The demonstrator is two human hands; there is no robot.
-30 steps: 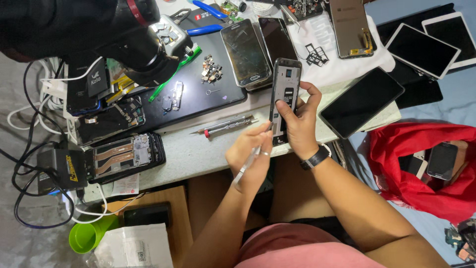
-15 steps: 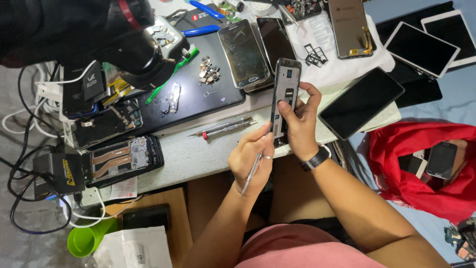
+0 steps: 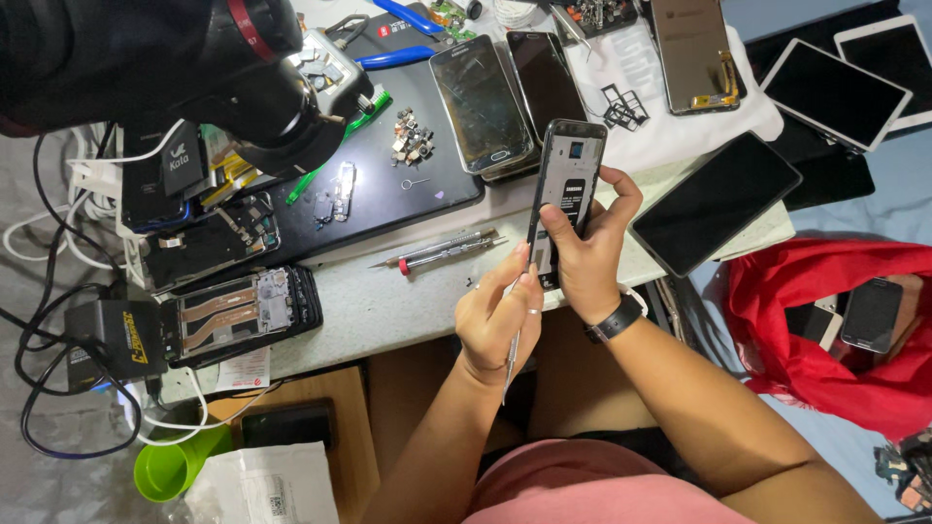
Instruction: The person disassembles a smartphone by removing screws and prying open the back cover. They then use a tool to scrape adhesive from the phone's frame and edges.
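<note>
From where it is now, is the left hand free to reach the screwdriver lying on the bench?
Probably not straight away: the left hand already holds a thin metal tool against the phone. The screwdriver lies close by with nothing covering it.

A pale worktable [image 3: 388,311] runs across the middle of the frame, cluttered, with a black mat [image 3: 388,184] on its upper centre and a white cloth [image 3: 660,126] at upper right. Below it at lower left stands a wooden cabinet [image 3: 311,388]. Grey floor [image 3: 49,475] fills the lower left corner; a red cloth [image 3: 777,291] lies at right.
</note>
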